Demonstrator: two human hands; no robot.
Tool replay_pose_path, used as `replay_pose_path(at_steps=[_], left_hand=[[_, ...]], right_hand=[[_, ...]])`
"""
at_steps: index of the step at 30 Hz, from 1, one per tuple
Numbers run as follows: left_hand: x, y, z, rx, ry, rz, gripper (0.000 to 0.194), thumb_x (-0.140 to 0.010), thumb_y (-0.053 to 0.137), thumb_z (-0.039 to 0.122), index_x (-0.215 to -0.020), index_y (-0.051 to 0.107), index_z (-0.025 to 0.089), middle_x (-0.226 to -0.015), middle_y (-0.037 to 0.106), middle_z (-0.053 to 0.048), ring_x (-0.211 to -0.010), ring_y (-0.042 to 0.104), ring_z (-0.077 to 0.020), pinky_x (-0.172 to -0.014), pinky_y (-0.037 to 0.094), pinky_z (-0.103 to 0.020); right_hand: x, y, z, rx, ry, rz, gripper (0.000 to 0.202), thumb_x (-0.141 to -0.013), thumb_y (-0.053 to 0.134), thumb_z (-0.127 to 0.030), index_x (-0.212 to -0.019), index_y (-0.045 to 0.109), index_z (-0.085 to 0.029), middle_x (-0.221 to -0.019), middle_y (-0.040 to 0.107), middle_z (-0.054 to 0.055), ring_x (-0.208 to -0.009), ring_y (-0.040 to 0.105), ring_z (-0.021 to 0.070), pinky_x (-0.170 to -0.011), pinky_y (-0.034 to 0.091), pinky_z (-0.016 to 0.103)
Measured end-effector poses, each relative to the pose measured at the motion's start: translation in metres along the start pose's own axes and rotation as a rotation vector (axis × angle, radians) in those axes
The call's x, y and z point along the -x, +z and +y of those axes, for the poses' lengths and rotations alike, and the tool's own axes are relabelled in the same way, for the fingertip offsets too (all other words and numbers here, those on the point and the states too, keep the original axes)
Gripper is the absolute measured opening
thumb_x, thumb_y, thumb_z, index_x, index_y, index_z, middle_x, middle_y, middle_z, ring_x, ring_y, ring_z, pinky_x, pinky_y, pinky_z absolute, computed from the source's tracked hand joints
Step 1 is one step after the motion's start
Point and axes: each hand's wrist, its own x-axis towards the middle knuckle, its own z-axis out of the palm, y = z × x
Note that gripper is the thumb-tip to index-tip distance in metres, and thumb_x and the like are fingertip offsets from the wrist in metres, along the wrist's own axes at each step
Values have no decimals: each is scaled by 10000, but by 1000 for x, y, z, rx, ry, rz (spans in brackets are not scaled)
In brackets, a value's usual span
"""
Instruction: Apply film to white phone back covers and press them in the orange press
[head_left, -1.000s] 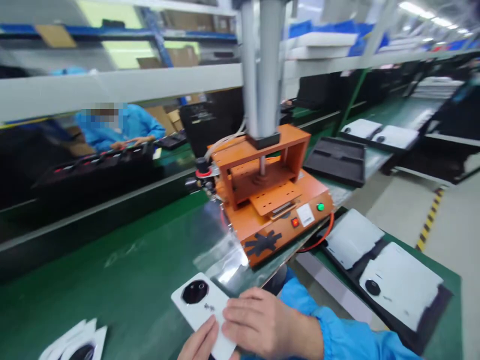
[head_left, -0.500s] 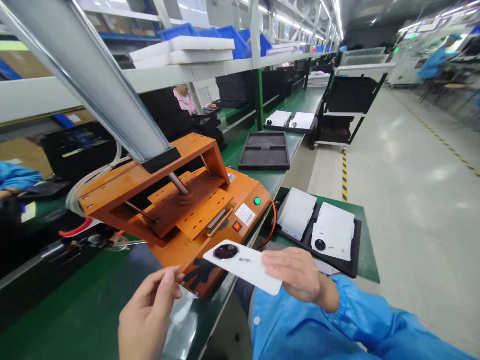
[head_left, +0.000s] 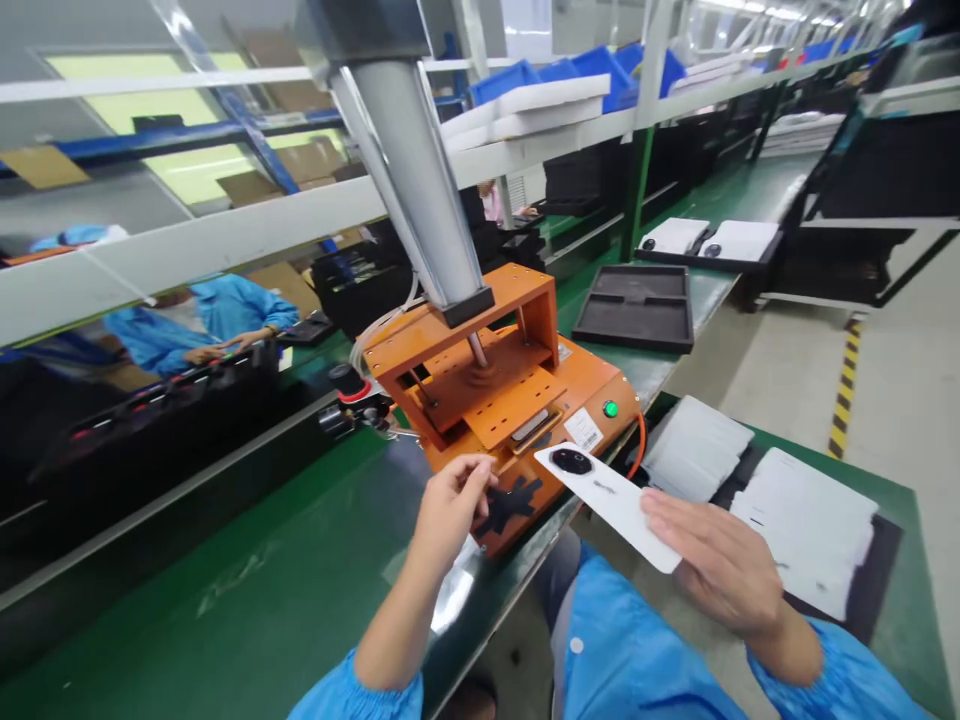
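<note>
My right hand (head_left: 720, 560) grips the lower end of a white phone back cover (head_left: 619, 515), thumb side up. The cover is tilted, and its round dark camera area points toward the orange press (head_left: 517, 400). My left hand (head_left: 454, 510) is closed with thumb and fingertips together, just left of the cover and apart from it. Whatever may be in that pinch I cannot make out. Black tape strips (head_left: 514, 505) lie on the front of the press, close to my left fingertips. A silver cylinder (head_left: 420, 170) rises above the press plate.
Beside my right hand, white covers (head_left: 806, 525) are piled in a black tray. An empty-looking divided black tray (head_left: 637, 305) sits behind the press, with another loaded tray (head_left: 709, 240) beyond. A co-worker in blue (head_left: 202, 320) works across the bench. A shelf rail (head_left: 225, 235) crosses above.
The view has swung left, so the press and trays appear farther right. My right hand still holds the cover, and my left hand remains pinched near the press front.
</note>
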Motion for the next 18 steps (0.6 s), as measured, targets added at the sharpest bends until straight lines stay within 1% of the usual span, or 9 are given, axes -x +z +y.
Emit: replay_pose_path(at_steps=[2, 4, 6, 10, 12, 14, 16, 18], left_hand=[[-5, 3, 2, 24, -45, -40, 383, -852, 671, 503, -1010, 692, 155, -839, 718, -35, -459, 533, -59, -451, 361, -187], [-12, 7, 5, 59, -77, -84, 361, -839, 684, 479, -988, 676, 150, -856, 727, -46, -440, 546, -59, -454, 368, -192], [-21, 14, 10, 118, -87, -76, 321, -819, 702, 434, -954, 656, 147, -856, 729, -55, -425, 554, -62, -446, 359, -192], [-45, 39, 20, 238, -85, 33, 256, -800, 701, 339, -957, 632, 150, -865, 736, -86, -445, 578, -83, -409, 286, -183], [-57, 52, 23, 281, -50, 100, 194, -816, 665, 297, -938, 635, 150, -847, 730, -79, -469, 589, -89, -429, 320, -189], [-69, 63, 23, 316, 2, 194, 114, -831, 620, 253, -879, 628, 150, -768, 702, -49, -479, 584, -92, -470, 378, -202], [-80, 66, 22, 341, 61, 282, 62, -830, 597, 213, -833, 614, 154, -701, 669, -21, -502, 587, -99, -515, 423, -213], [-92, 63, 23, 356, 126, 322, 34, -811, 618, 183, -829, 614, 154, -715, 679, -20, -572, 623, -116, -569, 464, -221]], right_hand=[[0, 0, 3, 19, -17, -27, 530, -918, 592, -104, -1439, 568, -196, -1204, 731, 147, -1146, 692, 301, -795, 668, 388], [3, 2, 7, 42, -24, -63, 490, -933, 581, -131, -1416, 591, -212, -1235, 717, 142, -1148, 690, 302, -784, 668, 387], [7, 4, 12, 67, -21, -83, 470, -940, 575, -137, -1397, 605, -246, -1255, 711, 118, -1149, 690, 294, -781, 667, 380], [11, 15, 29, 108, -46, -79, 500, -926, 569, -88, -1386, 614, -278, -1284, 701, 98, -1165, 683, 284, -785, 655, 359], [8, 24, 38, 113, -78, -69, 494, -923, 585, -87, -1382, 619, -266, -1273, 706, 109, -1172, 680, 288, -795, 649, 358], [1, 35, 48, 107, -101, -59, 467, -928, 591, -93, -1362, 633, -259, -1253, 718, 110, -1175, 680, 284, -823, 641, 358], [-7, 48, 58, 95, -104, -51, 414, -942, 575, -101, -1311, 666, -266, -1235, 729, 100, -1172, 683, 273, -851, 633, 357], [-15, 62, 68, 81, -88, -56, 359, -954, 562, -118, -1249, 702, -268, -1224, 736, 93, -1173, 684, 266, -880, 626, 365]])
